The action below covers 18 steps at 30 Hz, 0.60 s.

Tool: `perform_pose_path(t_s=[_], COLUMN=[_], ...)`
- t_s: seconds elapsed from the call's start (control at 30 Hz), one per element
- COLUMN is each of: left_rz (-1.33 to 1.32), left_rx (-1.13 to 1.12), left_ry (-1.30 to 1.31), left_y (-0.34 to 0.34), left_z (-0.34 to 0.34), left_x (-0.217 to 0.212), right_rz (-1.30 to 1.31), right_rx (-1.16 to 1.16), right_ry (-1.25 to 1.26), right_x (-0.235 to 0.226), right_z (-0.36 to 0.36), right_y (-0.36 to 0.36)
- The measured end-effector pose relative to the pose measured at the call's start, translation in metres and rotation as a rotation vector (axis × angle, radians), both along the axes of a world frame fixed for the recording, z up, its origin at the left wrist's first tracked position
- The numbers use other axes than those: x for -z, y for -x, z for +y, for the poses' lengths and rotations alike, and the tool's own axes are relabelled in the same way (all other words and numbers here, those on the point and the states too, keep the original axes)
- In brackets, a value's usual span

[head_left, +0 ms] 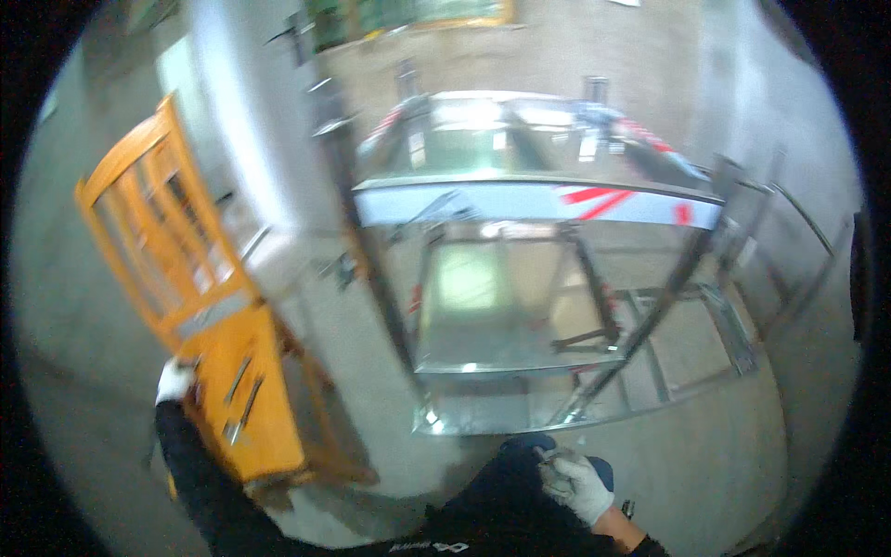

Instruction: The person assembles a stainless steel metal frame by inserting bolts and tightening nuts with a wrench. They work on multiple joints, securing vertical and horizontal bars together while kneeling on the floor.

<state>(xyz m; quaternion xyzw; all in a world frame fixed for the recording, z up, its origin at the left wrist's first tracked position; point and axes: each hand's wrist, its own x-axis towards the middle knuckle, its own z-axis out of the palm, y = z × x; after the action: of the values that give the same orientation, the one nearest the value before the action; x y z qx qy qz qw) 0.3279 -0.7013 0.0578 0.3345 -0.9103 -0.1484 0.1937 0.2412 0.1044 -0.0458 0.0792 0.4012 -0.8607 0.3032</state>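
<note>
At the left, my left hand [176, 381] in a white glove rests at the outer edge of an orange wooden chair's seat [272, 436]. Its fingers are blurred, and a small dark thing shows beside them. Two slim hand tools with dark shafts, one [238, 379] behind the other [249, 408], lie on the seat near that hand. My right hand [577, 485], also in a white glove, is closed over my knee. A small greyish thing shows at its fingertips, too blurred to name.
In front stands a shiny metal frame table [538, 202] with a lower shelf [515, 357] and red-and-white film on its front rail. Metal framing [691, 348] lies on the floor to the right. A pale column [251, 121] rises behind the chair. A small dark object [628, 509] is beside my right wrist.
</note>
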Motion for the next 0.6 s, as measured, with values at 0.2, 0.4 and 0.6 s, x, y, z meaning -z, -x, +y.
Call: perform_pose_path(t_s=[0.2,0.4,0.6], left_rz=[-0.066,-0.219,-0.021], left_rx=[-0.099,-0.049,-0.129], left_ry=[0.338,0.211,-0.258], left_y=[0.055,0.053,0.059], left_z=[-0.013,-0.001,-0.017], left_x=[0.035,0.052,-0.003], right_rz=[0.001,-0.031,-0.001], right_rx=[-0.041,0.033,-0.042], right_ry=[0.173,0.039,0.159], right_x=[0.031,0.025,0.037], right_z=[0.014,0.012,0.02], right_y=[0.009,0.004,0.013])
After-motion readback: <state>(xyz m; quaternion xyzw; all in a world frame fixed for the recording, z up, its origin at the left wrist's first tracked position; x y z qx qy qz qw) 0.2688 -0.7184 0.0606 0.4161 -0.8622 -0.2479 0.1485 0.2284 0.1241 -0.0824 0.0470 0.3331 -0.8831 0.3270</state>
